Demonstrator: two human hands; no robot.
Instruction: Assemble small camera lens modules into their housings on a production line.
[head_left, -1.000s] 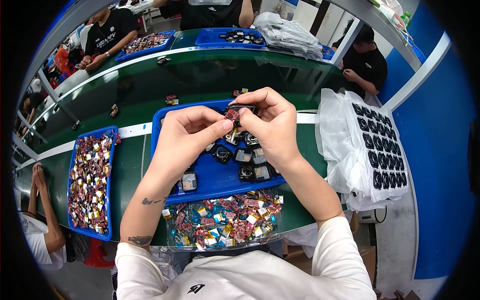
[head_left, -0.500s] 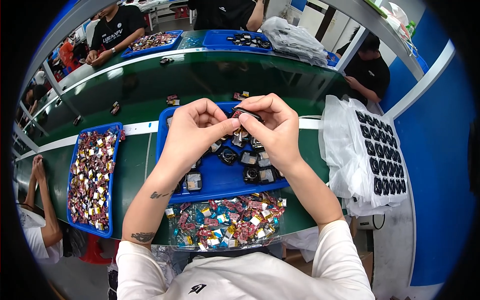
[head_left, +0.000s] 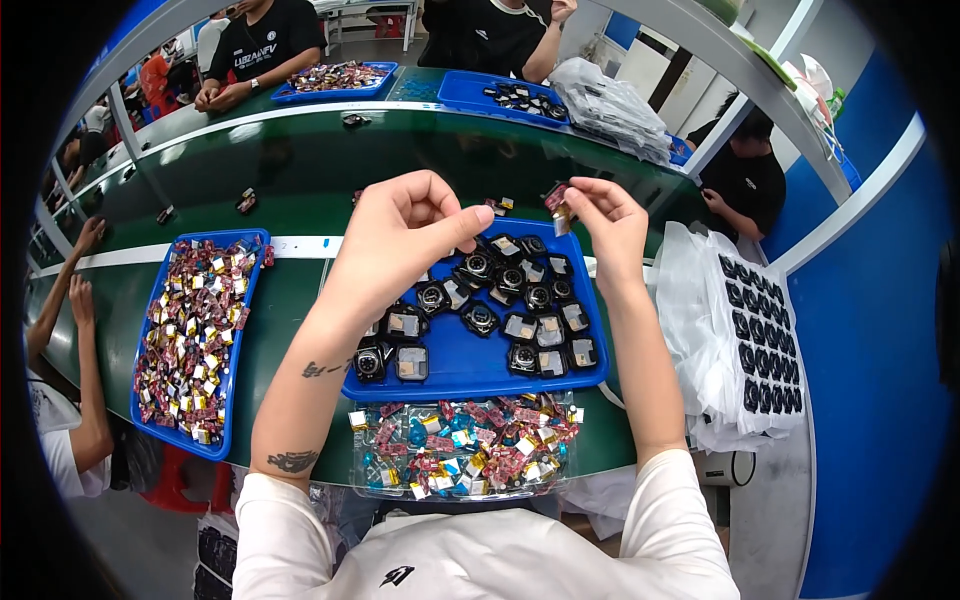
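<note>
My right hand [head_left: 610,215], above the far right edge of a blue tray [head_left: 450,375], pinches a small red circuit board [head_left: 557,196] with a pale and yellowish part hanging below it. My left hand [head_left: 415,220] is over the tray's far left part, fingers curled and thumb stretched toward them. Whatever it may hold is hidden. Several black watch cases [head_left: 480,318] lie in the tray, some with round lens-like backs up, others with a square grey face showing. Nearest my body, a clear plastic tray [head_left: 362,478] holds red boards with white, yellow and blue parts.
A blue tray heaped with red boards [head_left: 195,340] stands at left. To the right, white sheeting [head_left: 690,350] lies beside stacked trays of black watch cases [head_left: 760,335]. Beyond runs a green conveyor belt [head_left: 300,180] with loose boards. Co-workers sit at left and across it; metal posts frame the bench.
My hands have moved apart. The red board, earlier at a black case held between both hands, is now in my right hand, out to the right; that case is no longer between them.
</note>
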